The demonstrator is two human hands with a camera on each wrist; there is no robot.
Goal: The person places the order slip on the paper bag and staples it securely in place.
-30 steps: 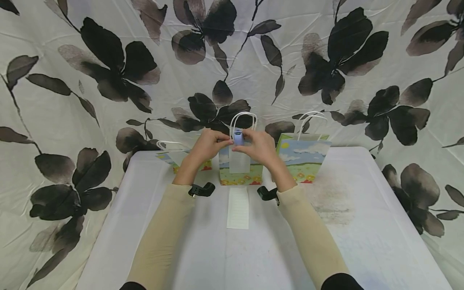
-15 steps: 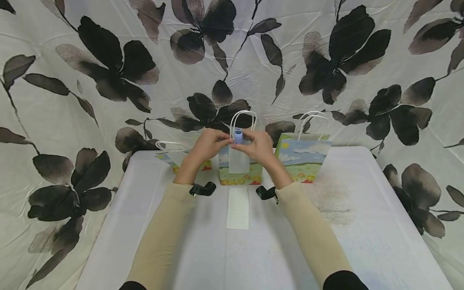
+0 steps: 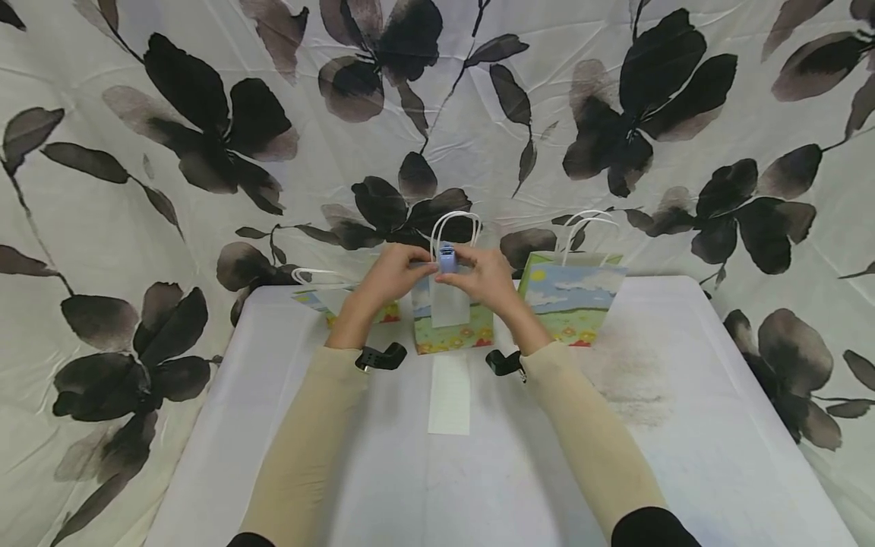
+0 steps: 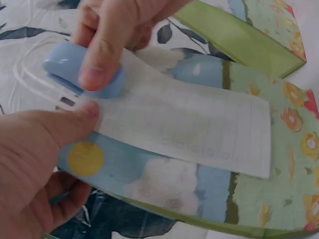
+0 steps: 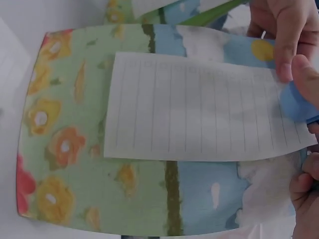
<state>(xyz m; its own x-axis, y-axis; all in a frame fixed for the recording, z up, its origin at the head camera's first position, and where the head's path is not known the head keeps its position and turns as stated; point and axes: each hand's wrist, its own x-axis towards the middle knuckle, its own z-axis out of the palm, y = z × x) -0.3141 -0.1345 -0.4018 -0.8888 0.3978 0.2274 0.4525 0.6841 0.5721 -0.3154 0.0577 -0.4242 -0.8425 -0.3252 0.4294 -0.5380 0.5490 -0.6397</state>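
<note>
A gift bag (image 3: 424,334) with a painted meadow and sky stands at the table's middle, its white handles up. Over its front hangs a lined paper sheet (image 5: 194,109), its upper end at the bag's rim. My right hand (image 3: 484,275) grips a small light-blue stapler (image 4: 65,64), thumb on top, with the stapler across the sheet and rim. My left hand (image 3: 393,275) pinches the bag's rim and the sheet's edge beside the stapler, its thumb (image 4: 75,122) on the front. The stapler's jaws are mostly hidden by fingers.
A similar gift bag (image 3: 574,296) stands to the right; another gift bag (image 3: 314,298) is at the left, partly behind my left hand. One loose paper strip (image 3: 449,395) lies on the white table (image 3: 383,471) in front. A floral cloth (image 3: 492,152) hangs behind.
Both hands keep their grip at the rim. The middle bag's bottom has shifted very slightly toward me, and the hands and stapler a touch to the left.
</note>
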